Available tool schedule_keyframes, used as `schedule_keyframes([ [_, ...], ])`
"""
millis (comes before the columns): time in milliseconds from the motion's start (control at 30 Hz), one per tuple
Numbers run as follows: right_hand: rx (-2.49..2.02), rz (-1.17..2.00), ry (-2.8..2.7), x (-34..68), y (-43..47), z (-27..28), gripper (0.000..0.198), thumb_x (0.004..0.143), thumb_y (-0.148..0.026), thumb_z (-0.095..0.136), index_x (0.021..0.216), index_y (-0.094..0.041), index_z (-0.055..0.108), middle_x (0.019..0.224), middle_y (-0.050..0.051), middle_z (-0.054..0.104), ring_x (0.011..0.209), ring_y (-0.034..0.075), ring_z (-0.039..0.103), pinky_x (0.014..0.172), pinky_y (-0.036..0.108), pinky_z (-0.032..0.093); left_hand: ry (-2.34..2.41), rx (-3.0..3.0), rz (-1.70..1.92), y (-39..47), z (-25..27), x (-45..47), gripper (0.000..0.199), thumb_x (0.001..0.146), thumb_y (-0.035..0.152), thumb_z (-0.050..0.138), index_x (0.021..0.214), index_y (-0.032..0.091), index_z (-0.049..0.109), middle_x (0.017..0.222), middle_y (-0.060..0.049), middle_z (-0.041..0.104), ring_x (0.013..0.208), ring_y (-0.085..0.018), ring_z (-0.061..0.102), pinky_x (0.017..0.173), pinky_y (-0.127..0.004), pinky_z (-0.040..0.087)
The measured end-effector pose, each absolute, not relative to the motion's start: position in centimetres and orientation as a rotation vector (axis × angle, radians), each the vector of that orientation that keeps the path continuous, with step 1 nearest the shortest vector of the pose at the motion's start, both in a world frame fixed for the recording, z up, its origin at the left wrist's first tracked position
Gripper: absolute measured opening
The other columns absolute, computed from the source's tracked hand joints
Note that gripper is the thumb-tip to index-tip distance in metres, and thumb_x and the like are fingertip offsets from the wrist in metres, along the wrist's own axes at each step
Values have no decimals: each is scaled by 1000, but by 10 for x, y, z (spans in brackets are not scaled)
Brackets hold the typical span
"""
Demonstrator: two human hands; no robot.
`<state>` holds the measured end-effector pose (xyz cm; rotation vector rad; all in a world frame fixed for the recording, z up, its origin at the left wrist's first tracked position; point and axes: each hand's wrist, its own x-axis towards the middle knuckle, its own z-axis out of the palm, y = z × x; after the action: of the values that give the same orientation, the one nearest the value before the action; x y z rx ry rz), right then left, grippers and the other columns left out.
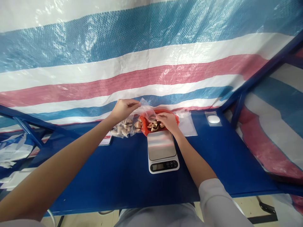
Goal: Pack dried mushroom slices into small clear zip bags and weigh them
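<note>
My left hand (124, 109) pinches the upper edge of a clear plastic bag (147, 108), which hangs over an open red bag (144, 125). My right hand (168, 121) is at the red bag's mouth, fingers closed beside the clear bag's lower part; what they grip is hidden. Inside the red bag lie tan and dark-brown pieces (155, 126), perhaps shells or dried mushroom slices; I cannot tell which. In front of it stands a white kitchen scale (163, 151) with a bare steel plate. Filled clear bags (121, 129) of similar pieces lie to the left.
Flat clear bags (188, 124) lie right of the red bag. Farther right, a white oval object (213, 119) rests on a small clear packet. A phone-like object (105, 140) lies left on the blue table (113, 176). Striped sheeting (142, 72) rises behind.
</note>
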<state>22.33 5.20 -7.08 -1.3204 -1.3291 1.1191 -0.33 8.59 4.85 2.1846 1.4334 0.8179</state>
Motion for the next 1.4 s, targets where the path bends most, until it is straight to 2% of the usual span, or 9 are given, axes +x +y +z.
schedule_keyframes([
  [267, -1241, 1218, -1184, 233, 48, -66, 29, 73, -47, 73, 85, -22, 79, 77, 3, 75, 71, 19, 69, 60, 29, 58, 1364, 2104, 745, 80, 58, 0, 34, 80, 52, 72, 85, 19, 78, 84, -5, 76, 80, -21, 66, 73, -30, 50],
  [433, -1174, 1203, -1161, 239, 45, -59, 35, 68, -50, 77, 86, -20, 78, 84, 4, 77, 78, 20, 70, 67, 30, 59, 1222, 2021, 696, 71, 65, 3, 37, 78, 55, 73, 85, 19, 75, 78, -3, 70, 74, -17, 62, 69, -28, 47],
  [533, -1113, 1199, -1158, 245, 44, -53, 36, 66, -51, 79, 86, -20, 78, 85, 3, 77, 77, 19, 70, 70, 30, 58, 1183, 1927, 768, 63, 63, 5, 39, 75, 57, 75, 82, 19, 74, 79, -4, 70, 74, -19, 62, 68, -29, 48],
  [667, -1084, 1215, -1118, 251, 37, -48, 42, 62, -50, 83, 90, -19, 78, 83, 3, 76, 72, 16, 67, 70, 30, 57, 1217, 1833, 872, 52, 48, 9, 40, 73, 57, 77, 70, 18, 69, 67, -2, 64, 65, -16, 56, 60, -28, 44],
  [867, -1098, 1215, -1003, 251, 17, -48, 54, 60, -55, 84, 99, -19, 79, 90, 4, 77, 80, 19, 70, 72, 31, 59, 1231, 1555, 1134, 36, 15, 24, 41, 69, 57, 77, 68, 18, 64, 63, 1, 60, 60, -13, 51, 58, -26, 43],
  [1067, -1084, 1233, -1005, 244, 9, -50, 51, 58, -53, 87, 95, -20, 79, 90, 3, 77, 76, 17, 71, 75, 32, 61, 1273, 1310, 1304, 25, -2, 36, 42, 65, 53, 79, 63, 20, 53, 58, 5, 50, 55, -10, 45, 52, -25, 40],
  [1267, -1071, 1229, -1118, 239, 7, -58, 48, 61, -54, 86, 95, -21, 79, 74, 0, 74, 68, 16, 70, 77, 33, 62, 1241, 1217, 1318, 22, -5, 35, 44, 64, 56, 81, 76, 18, 61, 71, 1, 64, 64, -13, 58, 59, -26, 48],
  [1400, -1099, 1193, -1143, 241, 4, -55, 42, 64, -56, 82, 85, -20, 78, 73, 1, 75, 68, 15, 69, 74, 31, 61, 1206, 1205, 1221, 16, -4, 30, 45, 63, 56, 83, 80, 17, 67, 75, -1, 69, 68, -14, 63, 60, -26, 50],
])
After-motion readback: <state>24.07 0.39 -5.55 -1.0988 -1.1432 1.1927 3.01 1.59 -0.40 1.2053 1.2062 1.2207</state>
